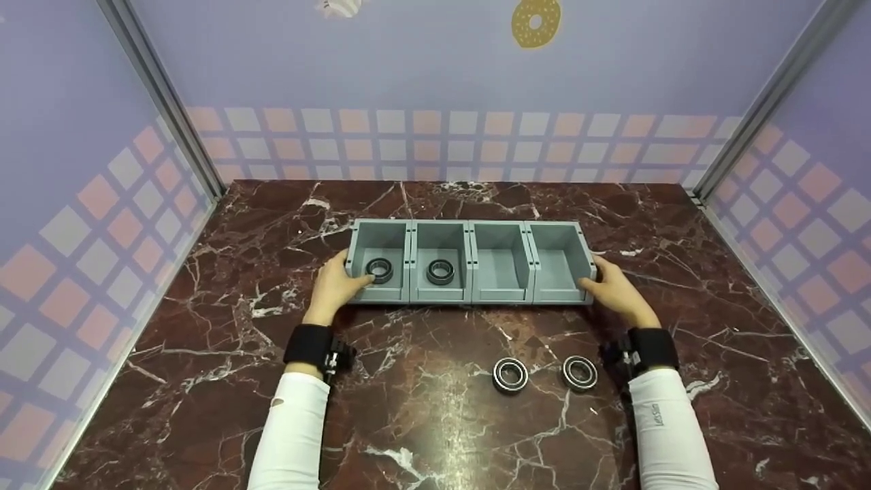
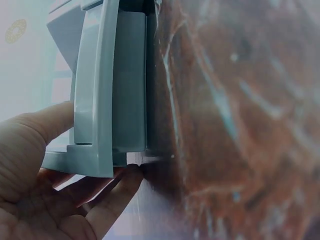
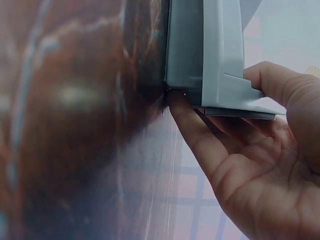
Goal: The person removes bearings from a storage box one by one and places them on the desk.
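Note:
A row of joined grey plastic storage bins [image 1: 439, 297] stands on the table, held at both ends. My left hand [image 1: 335, 289] grips the left end, its thumb over the side wall beside a bearing [image 1: 389, 272] in the leftmost bin. Another bearing [image 1: 441, 282] lies in the bin beside it; the two right bins hold nothing. My right hand [image 1: 616, 289] grips the right end, thumb hooked over the wall. In the left wrist view, the left hand's fingers [image 2: 117, 200] reach under the bin's outer side. The right wrist view shows the right hand's fingertips [image 3: 176, 97] low against the bin, near the tabletop.
Two loose ball bearings, one left [image 1: 510, 388] and one right [image 1: 580, 388], lie flat on the dark red marbled table [image 1: 422, 422] in front of the bins. Purple walls [image 1: 435, 75] with a checkered band enclose the table at the back and both sides.

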`<action>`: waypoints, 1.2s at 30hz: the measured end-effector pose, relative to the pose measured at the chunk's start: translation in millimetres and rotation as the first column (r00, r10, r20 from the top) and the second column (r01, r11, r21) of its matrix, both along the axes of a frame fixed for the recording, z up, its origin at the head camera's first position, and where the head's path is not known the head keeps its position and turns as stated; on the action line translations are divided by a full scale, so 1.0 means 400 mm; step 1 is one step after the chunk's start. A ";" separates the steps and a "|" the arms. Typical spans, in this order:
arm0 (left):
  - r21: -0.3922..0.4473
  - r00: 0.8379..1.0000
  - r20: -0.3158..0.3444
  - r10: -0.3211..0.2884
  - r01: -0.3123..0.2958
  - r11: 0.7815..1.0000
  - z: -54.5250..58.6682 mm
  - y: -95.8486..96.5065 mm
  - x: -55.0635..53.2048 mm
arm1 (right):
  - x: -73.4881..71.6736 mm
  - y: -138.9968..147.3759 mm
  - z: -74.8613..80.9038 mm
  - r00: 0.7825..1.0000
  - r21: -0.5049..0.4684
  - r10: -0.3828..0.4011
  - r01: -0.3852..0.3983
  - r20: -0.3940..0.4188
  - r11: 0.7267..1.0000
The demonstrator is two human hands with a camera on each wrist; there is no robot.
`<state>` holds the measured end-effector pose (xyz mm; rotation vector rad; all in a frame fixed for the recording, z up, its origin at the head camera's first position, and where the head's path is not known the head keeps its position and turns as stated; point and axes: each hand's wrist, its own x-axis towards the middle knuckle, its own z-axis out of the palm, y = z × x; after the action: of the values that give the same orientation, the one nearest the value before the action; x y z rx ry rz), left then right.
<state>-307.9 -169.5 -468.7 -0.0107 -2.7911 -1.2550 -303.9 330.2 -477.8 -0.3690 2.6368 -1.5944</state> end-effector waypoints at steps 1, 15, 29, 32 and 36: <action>0.003 1.000 0.003 -0.002 0.002 1.000 0.002 -0.001 0.000 | 0.001 0.000 0.001 1.000 0.003 0.001 -0.001 -0.001 1.000; -0.094 1.000 0.026 0.014 -0.012 0.996 0.046 0.007 0.025 | 0.000 0.005 0.000 1.000 0.020 0.009 -0.009 -0.013 1.000; -0.227 1.000 -0.014 0.021 -0.024 0.974 0.091 0.021 0.055 | 0.000 0.004 0.002 1.000 0.023 -0.003 0.003 0.002 1.000; -0.258 0.999 -0.031 0.011 -0.019 0.966 0.107 0.026 0.064 | 0.001 0.004 0.004 1.000 0.026 -0.001 0.001 -0.007 1.000; -0.275 0.999 -0.050 -0.012 -0.003 0.961 0.123 0.032 0.073 | 0.000 0.006 0.000 1.000 0.032 0.002 -0.001 -0.018 0.999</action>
<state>-278.5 -156.6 -419.5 -0.0655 -2.8965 -0.8435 -304.0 332.6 -477.7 -0.3851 2.6706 -1.5541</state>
